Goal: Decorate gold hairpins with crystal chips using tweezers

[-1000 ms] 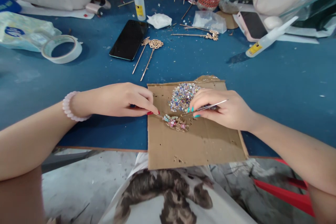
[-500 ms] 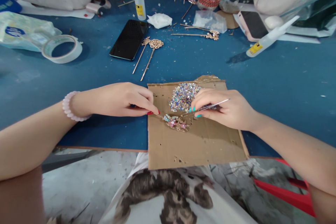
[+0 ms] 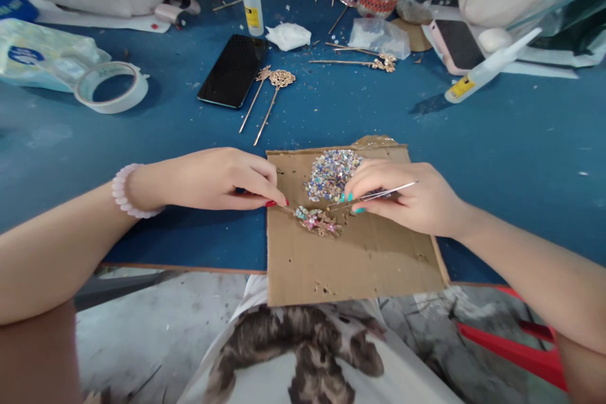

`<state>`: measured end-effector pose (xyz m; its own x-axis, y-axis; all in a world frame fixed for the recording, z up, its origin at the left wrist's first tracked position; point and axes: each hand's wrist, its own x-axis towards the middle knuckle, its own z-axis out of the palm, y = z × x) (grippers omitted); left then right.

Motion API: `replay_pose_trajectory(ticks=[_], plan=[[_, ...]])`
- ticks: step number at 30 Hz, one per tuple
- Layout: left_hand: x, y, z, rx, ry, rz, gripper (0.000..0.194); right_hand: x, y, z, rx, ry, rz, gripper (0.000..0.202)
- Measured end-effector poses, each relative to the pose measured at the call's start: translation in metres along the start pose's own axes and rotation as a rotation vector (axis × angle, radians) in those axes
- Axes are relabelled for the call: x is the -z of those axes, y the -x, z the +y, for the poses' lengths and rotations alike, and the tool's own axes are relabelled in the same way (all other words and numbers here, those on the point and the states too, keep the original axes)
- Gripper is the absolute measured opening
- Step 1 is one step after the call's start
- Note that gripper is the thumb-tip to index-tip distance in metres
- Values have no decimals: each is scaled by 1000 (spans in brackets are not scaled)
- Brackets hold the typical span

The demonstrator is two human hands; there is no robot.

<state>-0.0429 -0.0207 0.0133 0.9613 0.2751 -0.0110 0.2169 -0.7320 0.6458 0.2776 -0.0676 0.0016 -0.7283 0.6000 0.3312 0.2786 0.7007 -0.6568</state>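
My left hand (image 3: 231, 182) pinches the thin stem of a hairpin whose ornate head (image 3: 318, 222), set with pink and pale blue stones, lies over the cardboard (image 3: 355, 265). In my right hand (image 3: 402, 196) is a pair of metal tweezers (image 3: 384, 192), held between thumb and fingers. The tweezer tips are just above the right part of the ornament; whether they touch it or grip a stone is too small to tell. A pile of small glittering stones (image 3: 334, 172) lies on the cardboard behind the ornament, partly hidden by my right hand.
Behind the cardboard are a black phone (image 3: 233, 71), two gold hairpins (image 3: 273, 98) and more hairpins (image 3: 350, 63). Glue bottles stand at the back (image 3: 252, 3) and lean at the right (image 3: 487, 69). A tape roll (image 3: 137, 89) lies at the left, a pink phone (image 3: 455, 45) at the right.
The tweezers in my right hand have shifted very slightly to the right. My left hand and the hairpin are almost unchanged.
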Motion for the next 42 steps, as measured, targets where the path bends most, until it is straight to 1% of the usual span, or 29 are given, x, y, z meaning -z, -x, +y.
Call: replay_pose_trajectory(ticks=[4, 10, 24, 36, 42], plan=[[0, 0, -1, -15, -20, -1, 28, -1, -1, 2, 12, -17, -7, 4], [-1, 0, -2, -21, -40, -10, 28, -1, 0, 2, -20, -32, -13, 2], [0, 0, -1, -27, -39, -1, 28, -1, 1, 2, -19, -30, -6, 6], [-1, 0, -1, -21, -37, -3, 28, -2, 0, 0, -2, -17, 11, 6], [0, 0, 0, -14, -40, -2, 28, -3, -1, 0, -16, -23, 10, 8]])
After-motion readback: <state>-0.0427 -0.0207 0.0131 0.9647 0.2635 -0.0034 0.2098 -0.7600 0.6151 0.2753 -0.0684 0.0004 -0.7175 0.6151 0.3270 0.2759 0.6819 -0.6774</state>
